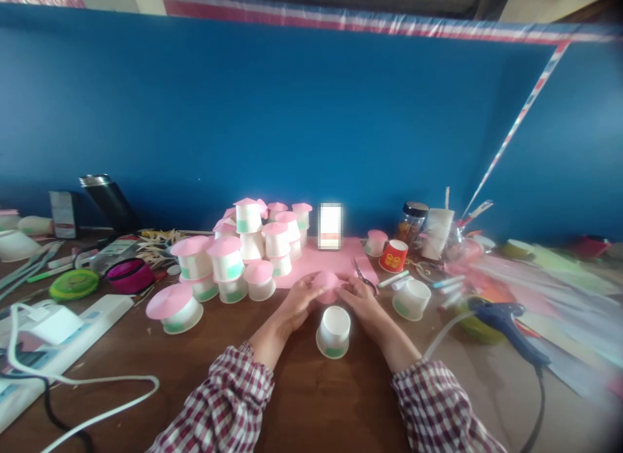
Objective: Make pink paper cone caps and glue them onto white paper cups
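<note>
One pink paper cone (327, 284) sits between your left hand (302, 299) and right hand (359, 297), both grasping its sides, above the middle of the bench (302, 401). One bare white cup (333, 339) stands just nearer you. Toward the bench's far edge are one red cup (394, 257) and one pair of scissors (365, 277).

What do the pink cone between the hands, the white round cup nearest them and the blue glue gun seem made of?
Pink cone: probably matte paper, coloured like the flat pink paper-like sheet.
White round cup: likely smooth paperboard, opaque with green print.
Blue glue gun: seemingly smooth plastic, moulded-looking body.
</note>
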The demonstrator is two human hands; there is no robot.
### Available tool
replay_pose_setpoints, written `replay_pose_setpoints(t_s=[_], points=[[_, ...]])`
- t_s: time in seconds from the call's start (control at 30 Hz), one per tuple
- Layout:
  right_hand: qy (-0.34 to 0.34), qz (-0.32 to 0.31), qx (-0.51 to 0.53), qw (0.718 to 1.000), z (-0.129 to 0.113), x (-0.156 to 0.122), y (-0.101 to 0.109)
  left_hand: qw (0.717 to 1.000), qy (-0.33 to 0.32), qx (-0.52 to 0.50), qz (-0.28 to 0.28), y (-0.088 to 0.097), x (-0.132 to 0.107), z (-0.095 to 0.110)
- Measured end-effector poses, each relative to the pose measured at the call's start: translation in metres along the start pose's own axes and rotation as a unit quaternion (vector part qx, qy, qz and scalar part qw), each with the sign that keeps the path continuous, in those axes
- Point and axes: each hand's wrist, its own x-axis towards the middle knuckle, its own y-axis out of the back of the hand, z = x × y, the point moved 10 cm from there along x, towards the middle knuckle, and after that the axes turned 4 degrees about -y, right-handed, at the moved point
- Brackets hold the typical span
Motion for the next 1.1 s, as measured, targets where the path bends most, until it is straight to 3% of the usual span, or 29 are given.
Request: replay_pose_setpoints(t_s=[0.2,0.37,0.53,0.73,1.1], points=[[-0.003,0.029,0.056,0.998,0.006,0.008,0.004,0.999,0.014,-0.036,-0.016,-0.004,-0.002,0.003],[0.001,0.045,0.02,0.999,0.007,0.01,0.0,0.997,0.021,-0.062,-0.027,-0.008,-0.003,0.004],[-0.032,0.104,0.009,0.994,0.018,0.009,0.009,0.996,0.035,-0.079,0.014,0.001,-0.001,0.0],[-0.044,0.128,-0.05,0.99,0.025,0.009,0.011,0.993,0.048,-0.096,0.044,0.009,-0.001,-0.005],[0.012,0.114,-0.105,0.988,0.014,0.007,0.008,0.994,0.037,-0.069,0.079,0.008,-0.005,-0.004]])
